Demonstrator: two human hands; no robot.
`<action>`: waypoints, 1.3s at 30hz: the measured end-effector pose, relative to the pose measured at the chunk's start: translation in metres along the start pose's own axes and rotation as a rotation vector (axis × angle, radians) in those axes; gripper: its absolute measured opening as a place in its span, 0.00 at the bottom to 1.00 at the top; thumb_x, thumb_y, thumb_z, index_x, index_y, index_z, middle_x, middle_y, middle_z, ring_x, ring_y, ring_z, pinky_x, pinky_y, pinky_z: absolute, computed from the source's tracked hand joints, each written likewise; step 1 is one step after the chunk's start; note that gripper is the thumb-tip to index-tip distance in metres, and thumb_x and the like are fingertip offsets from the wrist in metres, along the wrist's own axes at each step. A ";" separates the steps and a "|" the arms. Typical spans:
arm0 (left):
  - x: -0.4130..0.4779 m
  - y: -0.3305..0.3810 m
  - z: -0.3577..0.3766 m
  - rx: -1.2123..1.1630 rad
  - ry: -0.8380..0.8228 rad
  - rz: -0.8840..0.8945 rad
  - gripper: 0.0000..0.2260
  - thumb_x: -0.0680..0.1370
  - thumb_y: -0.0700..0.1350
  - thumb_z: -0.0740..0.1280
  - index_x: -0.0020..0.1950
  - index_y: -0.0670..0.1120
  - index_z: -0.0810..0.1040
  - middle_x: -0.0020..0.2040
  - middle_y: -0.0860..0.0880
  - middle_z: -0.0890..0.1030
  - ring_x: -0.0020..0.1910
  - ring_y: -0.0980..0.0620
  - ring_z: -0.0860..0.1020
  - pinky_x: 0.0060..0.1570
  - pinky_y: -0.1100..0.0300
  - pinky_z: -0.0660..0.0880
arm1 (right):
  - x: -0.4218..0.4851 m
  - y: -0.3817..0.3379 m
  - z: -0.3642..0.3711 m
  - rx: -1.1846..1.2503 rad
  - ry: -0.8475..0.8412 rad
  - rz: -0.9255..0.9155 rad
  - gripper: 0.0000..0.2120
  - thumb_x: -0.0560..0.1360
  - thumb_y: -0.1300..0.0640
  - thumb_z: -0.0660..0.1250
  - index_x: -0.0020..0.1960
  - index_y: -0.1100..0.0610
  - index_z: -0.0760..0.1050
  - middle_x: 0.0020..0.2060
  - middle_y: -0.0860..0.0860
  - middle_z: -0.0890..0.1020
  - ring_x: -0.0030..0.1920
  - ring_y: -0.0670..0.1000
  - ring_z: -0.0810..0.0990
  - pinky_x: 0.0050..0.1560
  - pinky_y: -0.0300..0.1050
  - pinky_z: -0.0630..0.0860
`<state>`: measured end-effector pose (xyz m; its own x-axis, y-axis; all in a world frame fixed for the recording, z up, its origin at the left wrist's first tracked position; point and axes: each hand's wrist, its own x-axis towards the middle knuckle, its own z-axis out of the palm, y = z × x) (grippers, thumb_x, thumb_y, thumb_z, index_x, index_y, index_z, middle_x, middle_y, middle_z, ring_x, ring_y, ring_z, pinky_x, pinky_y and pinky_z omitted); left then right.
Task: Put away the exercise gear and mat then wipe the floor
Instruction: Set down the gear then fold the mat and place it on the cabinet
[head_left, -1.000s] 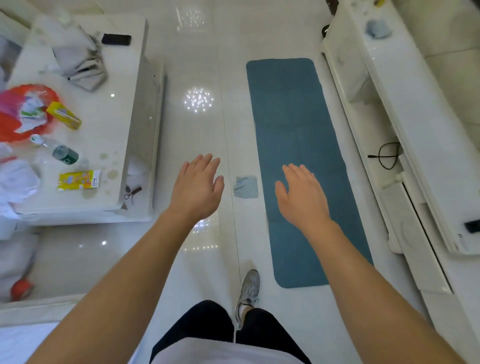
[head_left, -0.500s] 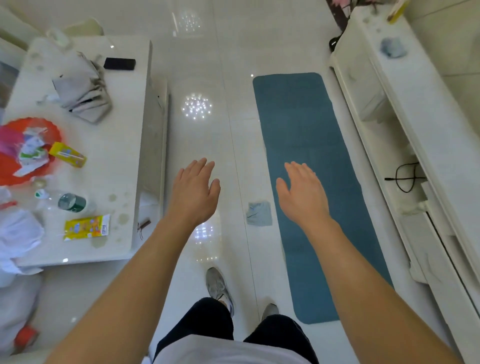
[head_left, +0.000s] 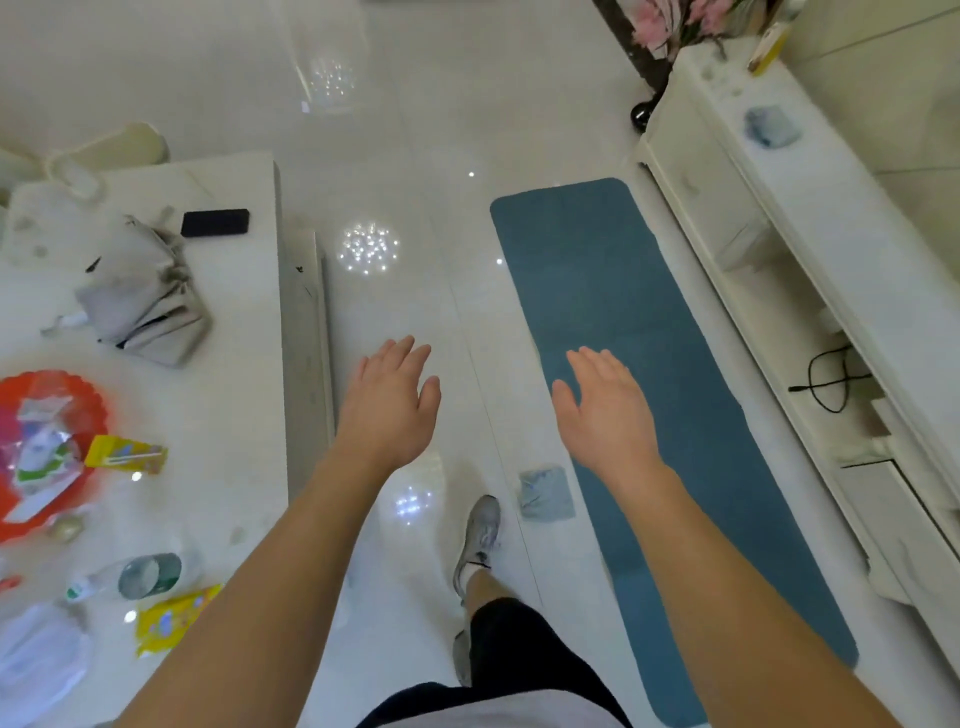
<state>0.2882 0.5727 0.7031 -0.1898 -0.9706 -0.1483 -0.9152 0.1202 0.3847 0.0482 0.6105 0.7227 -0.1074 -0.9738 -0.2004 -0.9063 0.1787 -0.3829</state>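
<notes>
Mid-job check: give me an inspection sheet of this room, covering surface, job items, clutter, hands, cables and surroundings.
Surface: glossy white tiled floor, showing lamp reflections.
Job's things: long blue exercise mat flat, unrolled on the floor; small pale-blue cloth on the floor beside its left edge; other gear, nothing seen.
Clutter: low white table carries a grey folded fabric bundle, black phone, red plate, clear bottle.
Hands: left hand and right hand open, empty.
Cables: black cable looped on a shelf of the long white cabinet.
Surroundings: that cabinet runs right of the mat; bluish crumpled cloth on top.
</notes>
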 end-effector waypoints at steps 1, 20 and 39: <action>0.016 -0.005 -0.002 0.000 -0.009 0.002 0.22 0.84 0.51 0.55 0.76 0.45 0.66 0.77 0.45 0.65 0.77 0.46 0.60 0.76 0.45 0.56 | 0.016 -0.003 0.001 0.003 -0.003 0.004 0.24 0.82 0.51 0.54 0.75 0.60 0.63 0.73 0.54 0.66 0.75 0.55 0.59 0.75 0.49 0.54; 0.307 -0.056 -0.065 0.031 -0.108 0.144 0.23 0.84 0.51 0.55 0.78 0.46 0.63 0.78 0.46 0.63 0.78 0.45 0.59 0.77 0.46 0.55 | 0.274 -0.059 -0.013 0.027 0.022 0.173 0.24 0.82 0.49 0.54 0.74 0.59 0.64 0.74 0.54 0.66 0.75 0.55 0.59 0.76 0.51 0.55; 0.556 0.030 -0.086 0.113 -0.256 0.581 0.21 0.83 0.48 0.56 0.75 0.42 0.68 0.74 0.44 0.69 0.74 0.44 0.64 0.75 0.48 0.58 | 0.412 -0.026 -0.046 0.108 0.161 0.600 0.26 0.82 0.47 0.51 0.77 0.56 0.60 0.76 0.52 0.62 0.77 0.54 0.55 0.77 0.51 0.51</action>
<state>0.1857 0.0193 0.7102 -0.7315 -0.6622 -0.1623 -0.6670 0.6457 0.3718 0.0082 0.1983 0.6918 -0.6519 -0.7071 -0.2740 -0.6238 0.7055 -0.3365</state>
